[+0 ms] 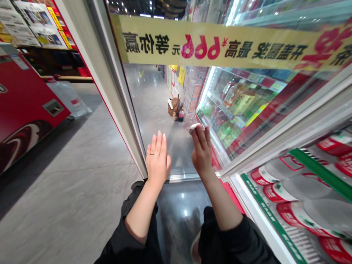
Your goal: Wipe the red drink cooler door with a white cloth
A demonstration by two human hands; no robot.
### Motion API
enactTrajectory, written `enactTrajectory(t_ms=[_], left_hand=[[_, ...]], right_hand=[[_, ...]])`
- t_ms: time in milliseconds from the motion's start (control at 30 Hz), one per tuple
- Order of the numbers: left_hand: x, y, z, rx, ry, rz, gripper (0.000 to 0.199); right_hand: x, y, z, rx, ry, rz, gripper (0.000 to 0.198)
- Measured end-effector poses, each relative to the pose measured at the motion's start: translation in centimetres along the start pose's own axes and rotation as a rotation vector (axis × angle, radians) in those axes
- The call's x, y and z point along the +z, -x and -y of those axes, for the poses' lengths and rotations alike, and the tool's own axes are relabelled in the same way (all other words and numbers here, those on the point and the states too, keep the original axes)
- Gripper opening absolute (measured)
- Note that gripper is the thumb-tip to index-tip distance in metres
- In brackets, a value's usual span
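Observation:
My left hand is held out flat at the glass door, its fingers straight and a thin ring on one of them. It holds nothing. To its right, my right hand is also at the glass, with a small folded white cloth under its fingertips. Most of the cloth is hidden by the fingers, and whether it is cloth or paper I cannot tell. Above both hands a yellow banner with mirrored lettering runs across the glass.
The open cooler with large red-labelled water bottles is at the right. The door's metal frame slants along the left, beyond it a red machine. Through the glass show a brown bag, a dark bottle and drink shelves.

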State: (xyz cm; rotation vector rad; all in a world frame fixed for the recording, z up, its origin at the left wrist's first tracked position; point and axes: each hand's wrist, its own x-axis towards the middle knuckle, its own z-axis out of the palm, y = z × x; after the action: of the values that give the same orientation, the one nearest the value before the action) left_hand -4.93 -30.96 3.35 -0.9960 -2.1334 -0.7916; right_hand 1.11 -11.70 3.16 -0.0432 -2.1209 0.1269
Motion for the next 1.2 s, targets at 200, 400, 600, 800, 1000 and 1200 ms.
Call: enactTrajectory(t_ms=[200, 400, 600, 800, 1000, 1200], left_hand=[[0.8, 0.5, 0.8, 0.003, -0.049, -0.028, 0.100], [1.0, 0.6, 1.7, -0.009, -0.056, -0.023, 0.093], [0.3, 0.7, 2.2, -0.046, -0.096, 0.008, 0.073], [0.7, 0.9, 3.4, -0.071, -0.024, -0.172, 0.078], [-0.4, 0.8, 3.9, -0.093, -0.003, -0.154, 0.083], [-2.4, -0.3, 4.9, 0.010, -0.046, -0.180, 0.088]], right_hand=[[-0.6, -3.2, 1.2, 0.066, 0.034, -0.172, 0.082], [-0.2, -2.2, 2.6, -0.057, -0.085, 0.079, 0.080], [0.0, -3.2, 3.4, -0.018, -0.013, -0.107, 0.091], [0.0, -5.3, 6.3, -0.254, -0.019, 0.089, 0.082], [-0.5, -5.2, 6.0, -0.206, 0.013, 0.021, 0.084], [0.0, -8.4, 9.5, -0.229, -0.019, 0.052, 0.078]])
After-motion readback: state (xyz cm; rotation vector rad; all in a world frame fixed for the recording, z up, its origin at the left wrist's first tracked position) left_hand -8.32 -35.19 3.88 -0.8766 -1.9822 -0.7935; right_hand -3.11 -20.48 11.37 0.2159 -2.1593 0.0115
